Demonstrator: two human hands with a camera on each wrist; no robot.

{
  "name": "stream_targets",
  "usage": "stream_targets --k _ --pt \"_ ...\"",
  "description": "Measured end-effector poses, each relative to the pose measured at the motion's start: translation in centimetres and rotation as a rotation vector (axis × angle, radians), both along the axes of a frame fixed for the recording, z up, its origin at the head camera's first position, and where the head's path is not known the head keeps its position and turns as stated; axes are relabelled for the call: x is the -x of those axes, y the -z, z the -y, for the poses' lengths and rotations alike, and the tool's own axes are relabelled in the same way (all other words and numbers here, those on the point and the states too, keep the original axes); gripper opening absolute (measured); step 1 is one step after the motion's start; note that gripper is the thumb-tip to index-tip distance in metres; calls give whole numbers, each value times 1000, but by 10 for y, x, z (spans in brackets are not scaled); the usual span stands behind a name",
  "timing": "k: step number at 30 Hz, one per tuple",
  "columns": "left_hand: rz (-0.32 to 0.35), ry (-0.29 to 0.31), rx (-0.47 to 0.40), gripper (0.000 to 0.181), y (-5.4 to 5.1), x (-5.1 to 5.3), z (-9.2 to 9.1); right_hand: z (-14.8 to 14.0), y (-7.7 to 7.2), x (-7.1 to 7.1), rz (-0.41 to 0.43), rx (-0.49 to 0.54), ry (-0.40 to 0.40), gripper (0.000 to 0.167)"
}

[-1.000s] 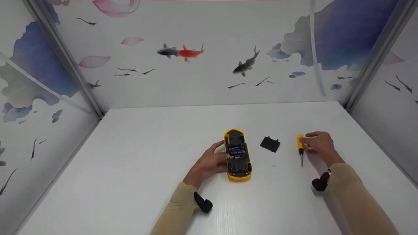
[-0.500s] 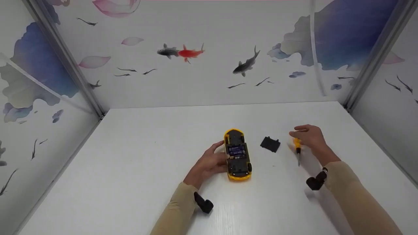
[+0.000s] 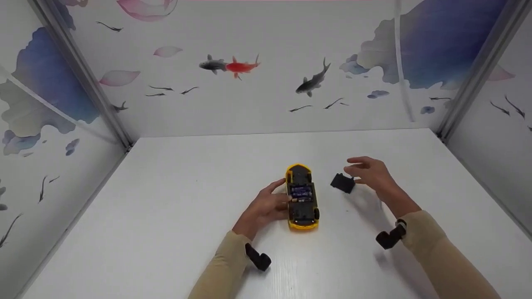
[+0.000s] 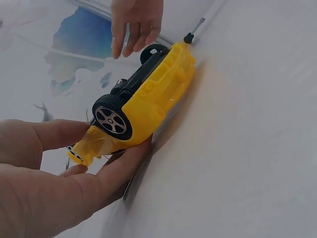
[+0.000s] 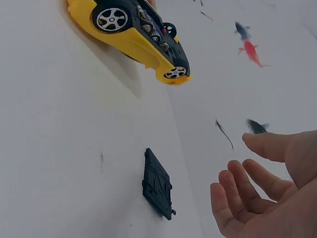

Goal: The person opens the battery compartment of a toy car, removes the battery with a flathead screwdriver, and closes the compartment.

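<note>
A yellow toy car [image 3: 303, 214] lies upside down on the white table, dark batteries [image 3: 301, 193] showing in its underside. My left hand [image 3: 264, 209] grips the car from its left side; the left wrist view shows the thumb and fingers [image 4: 124, 166] around one end of the car [image 4: 143, 114]. The right hand [image 3: 374, 176] hovers empty beside a black cover [image 3: 343, 183], fingers parted. In the right wrist view the cover [image 5: 157, 184] lies apart from that hand [image 5: 267, 193].
Behind the right hand and wrist in the head view lies a screwdriver, mostly hidden; its shaft [image 4: 198, 26] shows in the left wrist view. Printed walls [image 3: 266, 108] stand at the back and both sides of the table [image 3: 166, 207].
The right hand has let go of the yellow screwdriver and moved left to the black cover. The left hand and the car have stayed in place.
</note>
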State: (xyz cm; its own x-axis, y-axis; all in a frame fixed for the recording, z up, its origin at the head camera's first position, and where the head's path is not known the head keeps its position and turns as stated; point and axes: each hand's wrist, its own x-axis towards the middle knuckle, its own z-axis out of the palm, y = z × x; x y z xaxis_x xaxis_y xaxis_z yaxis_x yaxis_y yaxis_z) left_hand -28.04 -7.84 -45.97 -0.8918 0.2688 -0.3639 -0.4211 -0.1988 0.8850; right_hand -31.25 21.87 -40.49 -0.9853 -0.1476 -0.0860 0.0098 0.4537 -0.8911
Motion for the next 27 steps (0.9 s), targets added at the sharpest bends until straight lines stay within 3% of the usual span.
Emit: stream_targets --k 9,18,27 --pt "-39 75 40 71 -7 0 2 22 -6 -4 61 17 -83 63" --pt "-48 107 60 67 -6 0 4 51 -11 -8 146 11 -84 58" --pt "-93 165 142 60 -13 2 6 55 -7 -5 191 83 -110 62"
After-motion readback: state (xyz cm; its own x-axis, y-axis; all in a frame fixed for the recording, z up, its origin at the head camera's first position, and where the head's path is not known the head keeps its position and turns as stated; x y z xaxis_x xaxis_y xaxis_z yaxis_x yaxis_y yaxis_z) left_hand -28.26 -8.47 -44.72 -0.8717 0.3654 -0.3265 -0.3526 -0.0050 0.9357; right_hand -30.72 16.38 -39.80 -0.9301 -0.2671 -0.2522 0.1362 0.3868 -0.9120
